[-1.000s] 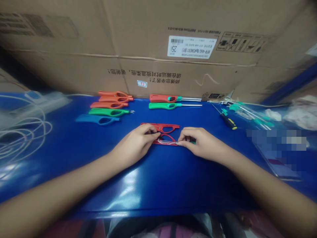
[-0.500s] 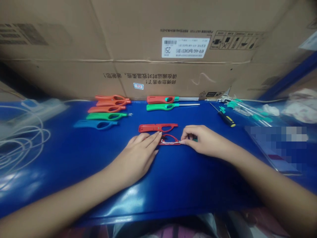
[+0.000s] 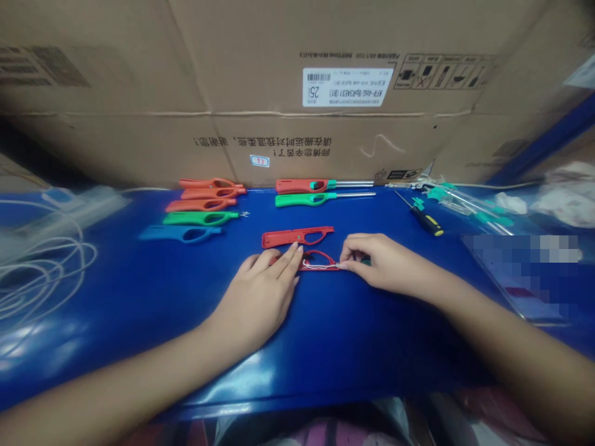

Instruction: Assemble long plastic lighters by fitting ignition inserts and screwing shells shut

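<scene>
A red lighter shell half (image 3: 328, 255) lies on the blue table, with thin white wires (image 3: 318, 267) along its lower edge. My left hand (image 3: 263, 291) rests flat over the shell's left part, fingers stretched out and pressing on it, so that end is hidden. At the right end, my right hand (image 3: 367, 260) pinches the tip of the wires between thumb and forefinger. A bit of green shows under its curled fingers; what it is I cannot tell. Just behind lies a second red shell half (image 3: 281, 238), its inside up.
Orange, green and blue lighter handles (image 3: 181, 233) lie at back left. Two lighters with metal tubes (image 3: 307, 199) lie behind the shells. To the right are a screwdriver (image 3: 427, 223) and bagged green-ended tubes (image 3: 488, 210). Coiled white cable (image 3: 46, 272) sits left; a cardboard box (image 3: 260, 74) stands behind.
My left hand has gone from a pinch at the shell to lying flat across it, baring the rear half. My right hand keeps its pinch at the wire tip.
</scene>
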Action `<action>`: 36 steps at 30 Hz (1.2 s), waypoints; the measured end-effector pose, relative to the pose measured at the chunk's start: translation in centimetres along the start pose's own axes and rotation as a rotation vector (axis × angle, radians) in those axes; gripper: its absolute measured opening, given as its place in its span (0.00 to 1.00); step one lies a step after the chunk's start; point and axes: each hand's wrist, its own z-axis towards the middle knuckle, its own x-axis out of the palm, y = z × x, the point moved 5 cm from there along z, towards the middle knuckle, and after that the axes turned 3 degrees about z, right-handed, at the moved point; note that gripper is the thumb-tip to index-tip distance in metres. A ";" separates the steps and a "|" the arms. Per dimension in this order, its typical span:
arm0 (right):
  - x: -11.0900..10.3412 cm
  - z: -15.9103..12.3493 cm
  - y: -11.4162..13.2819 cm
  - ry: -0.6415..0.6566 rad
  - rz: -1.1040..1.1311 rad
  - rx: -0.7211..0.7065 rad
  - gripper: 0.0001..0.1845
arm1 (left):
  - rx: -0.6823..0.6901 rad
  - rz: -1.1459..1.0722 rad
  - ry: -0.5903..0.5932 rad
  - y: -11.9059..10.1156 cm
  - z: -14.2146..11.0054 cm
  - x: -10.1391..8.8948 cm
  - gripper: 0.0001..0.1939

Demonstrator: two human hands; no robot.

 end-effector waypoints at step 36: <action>2.8 -0.2 3.1 -0.082 -0.001 -0.156 0.04 | -0.138 -0.838 -0.299 2.7 1.2 -0.5 0.06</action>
